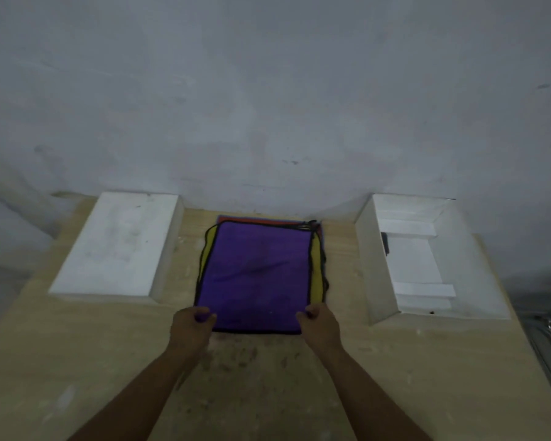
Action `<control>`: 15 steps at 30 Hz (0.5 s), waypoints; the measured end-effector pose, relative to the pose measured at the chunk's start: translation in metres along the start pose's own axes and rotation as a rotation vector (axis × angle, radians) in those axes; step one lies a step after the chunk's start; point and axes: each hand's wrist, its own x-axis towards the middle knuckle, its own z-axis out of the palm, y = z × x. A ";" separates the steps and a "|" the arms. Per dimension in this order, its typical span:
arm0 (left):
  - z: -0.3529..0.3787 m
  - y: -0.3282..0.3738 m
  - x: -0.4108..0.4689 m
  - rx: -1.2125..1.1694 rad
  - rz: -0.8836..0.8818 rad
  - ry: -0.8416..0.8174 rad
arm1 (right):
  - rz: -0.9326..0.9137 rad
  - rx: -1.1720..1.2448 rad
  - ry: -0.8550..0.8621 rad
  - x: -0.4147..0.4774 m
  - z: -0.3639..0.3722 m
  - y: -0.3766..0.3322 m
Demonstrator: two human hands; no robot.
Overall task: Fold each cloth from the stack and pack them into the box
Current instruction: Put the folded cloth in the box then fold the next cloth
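A: Where's the purple cloth [258, 275]?
B: On top of the stack [263, 220], mid table [268, 393]. A yellow cloth [316, 268] pokes out both sides under it.
A: Our hands?
B: Apart. Our left hand [190, 329] is curled on the near-left corner, w/ purple showing btwn the fingers. Our right hand [320, 326] pinches the near-right corner.
A: The box?
B: White box [370, 265] sits open on our right, near the stack, not touching. White lid [118, 243] on our left.

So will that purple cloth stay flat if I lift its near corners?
Probably flops: the purple cloth shows a soft crease and bunches where the left hand and right hand pinch it. It lies directly on the yellow cloth, which might drag along.
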 end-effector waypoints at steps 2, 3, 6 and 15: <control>-0.006 -0.010 0.008 0.074 -0.015 -0.055 | 0.069 0.019 0.042 0.000 0.011 0.003; -0.007 -0.012 0.011 0.091 -0.012 -0.074 | 0.096 0.043 0.081 -0.001 0.014 0.002; -0.008 -0.014 0.019 0.090 0.010 -0.076 | 0.160 0.104 0.165 0.000 0.021 -0.002; -0.017 -0.015 0.030 0.185 0.126 0.013 | 0.218 0.097 0.181 0.008 0.041 -0.005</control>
